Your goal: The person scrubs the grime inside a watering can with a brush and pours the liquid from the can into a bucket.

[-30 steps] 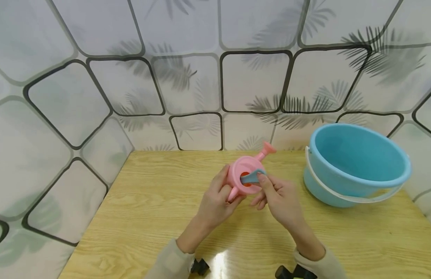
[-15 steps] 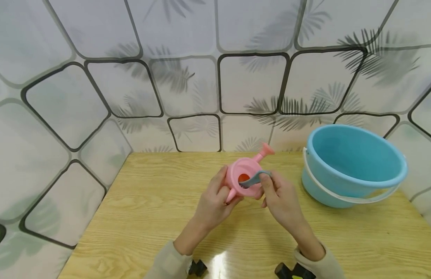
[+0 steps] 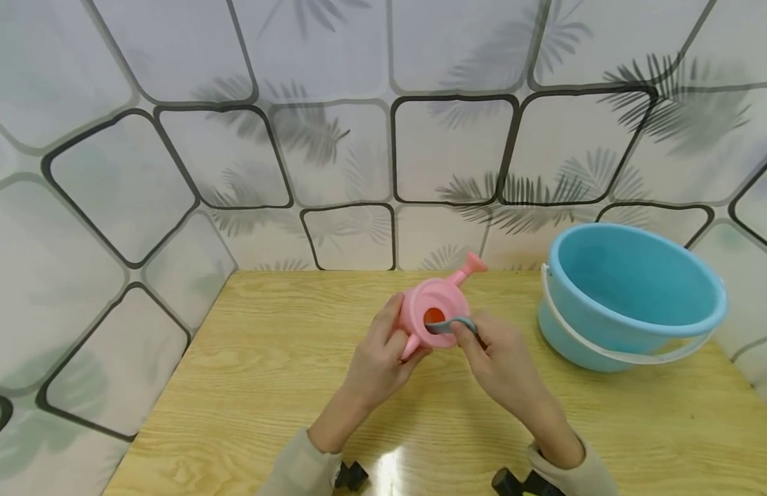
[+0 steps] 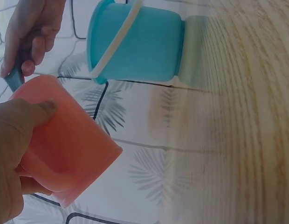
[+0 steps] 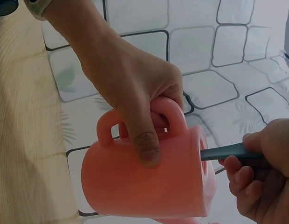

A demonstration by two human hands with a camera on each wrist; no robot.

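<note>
My left hand (image 3: 375,358) grips a pink toy watering can (image 3: 413,318) by its handle, tilted above the table with its opening facing me. In the right wrist view the left thumb (image 5: 147,149) presses the can's side. My right hand (image 3: 506,358) pinches a slim blue-grey handle (image 3: 459,322) at the can's mouth. That handle's far end goes inside the can, so the kind of tool is hidden. Something orange-red (image 3: 433,316) shows within the opening. The can's spout (image 3: 471,265) points away to the upper right.
A light blue bucket (image 3: 569,313) with a white carrying handle (image 3: 597,349) stands on the wooden table (image 3: 265,372) at the right. A patterned wall covering (image 3: 340,151) rises behind and to the left. Black wrist devices (image 3: 352,475) sit at both cuffs.
My right hand has shifted the blue-grey handle about in the can's mouth, and it now lies flatter and lower than half a second ago. The left hand and can have stayed nearly still.
</note>
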